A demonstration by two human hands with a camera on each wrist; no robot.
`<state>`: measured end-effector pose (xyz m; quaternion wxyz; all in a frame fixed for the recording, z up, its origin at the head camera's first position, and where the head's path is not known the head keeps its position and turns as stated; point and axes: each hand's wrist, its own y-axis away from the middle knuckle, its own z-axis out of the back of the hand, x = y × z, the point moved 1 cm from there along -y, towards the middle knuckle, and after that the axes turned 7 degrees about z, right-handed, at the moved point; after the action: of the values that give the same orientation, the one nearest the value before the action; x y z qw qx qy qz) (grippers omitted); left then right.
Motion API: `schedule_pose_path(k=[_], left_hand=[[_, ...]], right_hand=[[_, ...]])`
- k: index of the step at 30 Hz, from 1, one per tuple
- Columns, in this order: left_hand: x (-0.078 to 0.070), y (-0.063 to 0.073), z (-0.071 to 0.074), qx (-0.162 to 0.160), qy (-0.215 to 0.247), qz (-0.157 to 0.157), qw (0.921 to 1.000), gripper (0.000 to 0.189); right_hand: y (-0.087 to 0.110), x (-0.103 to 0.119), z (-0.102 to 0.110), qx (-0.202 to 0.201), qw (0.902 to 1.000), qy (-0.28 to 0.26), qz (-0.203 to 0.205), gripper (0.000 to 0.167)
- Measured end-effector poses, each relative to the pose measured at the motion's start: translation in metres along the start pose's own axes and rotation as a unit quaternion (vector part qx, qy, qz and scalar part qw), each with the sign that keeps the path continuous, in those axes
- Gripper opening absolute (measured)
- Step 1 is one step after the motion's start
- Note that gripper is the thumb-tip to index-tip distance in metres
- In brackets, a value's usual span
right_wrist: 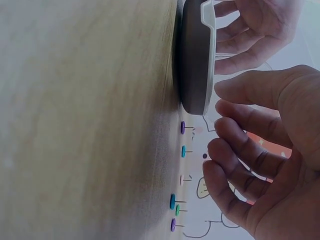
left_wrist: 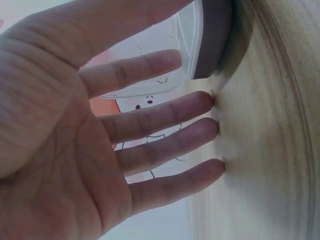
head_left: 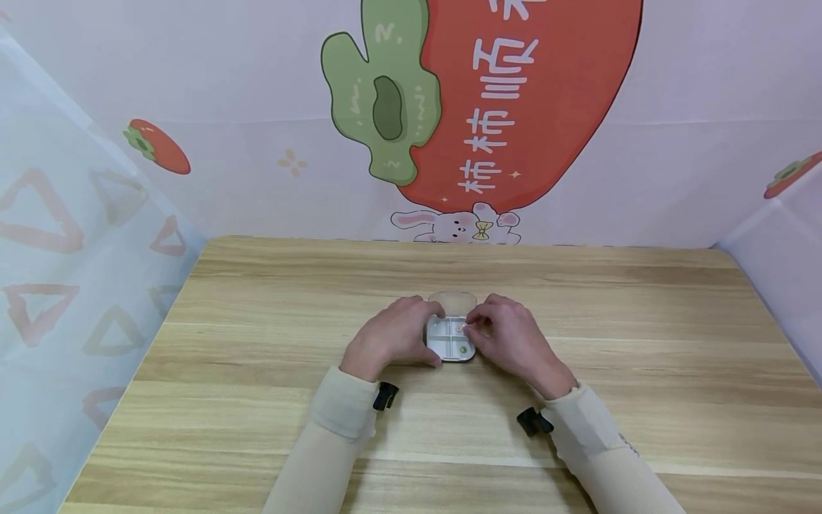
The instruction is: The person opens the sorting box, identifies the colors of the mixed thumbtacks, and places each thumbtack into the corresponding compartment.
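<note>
A small dark pill box point(head_left: 439, 348) with a white four-part tray lies on the table, its clear lid point(head_left: 457, 303) raised at the far side. Something small and green point(head_left: 464, 350) sits in the near right compartment, and an orange speck point(head_left: 459, 328) shows in the far right one. My left hand point(head_left: 398, 334) holds the box from the left between thumb and forefinger; its other fingers rest on the table in the left wrist view. The thumb and forefinger of my right hand point(head_left: 510, 339) come together over the far right compartment; I cannot tell whether they pinch anything.
In the right wrist view several coloured push pins, among them a teal pin point(right_wrist: 173, 201) and a purple pin point(right_wrist: 183, 127), stand point up on the table beyond the right hand. The wooden table point(head_left: 257, 300) meets a printed cloth backdrop point(head_left: 257, 178) at its far edge.
</note>
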<state>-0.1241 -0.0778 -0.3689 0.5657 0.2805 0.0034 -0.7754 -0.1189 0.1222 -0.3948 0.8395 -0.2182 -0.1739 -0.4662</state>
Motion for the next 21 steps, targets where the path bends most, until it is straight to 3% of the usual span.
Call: schedule_pose_path(k=[21], left_hand=[[0.003, 0.000, 0.001, -0.010, 0.002, 0.003, 0.9999, 0.066]], right_hand=[[0.001, -0.011, 0.005, -0.040, 0.9992, 0.002, -0.007, 0.007]])
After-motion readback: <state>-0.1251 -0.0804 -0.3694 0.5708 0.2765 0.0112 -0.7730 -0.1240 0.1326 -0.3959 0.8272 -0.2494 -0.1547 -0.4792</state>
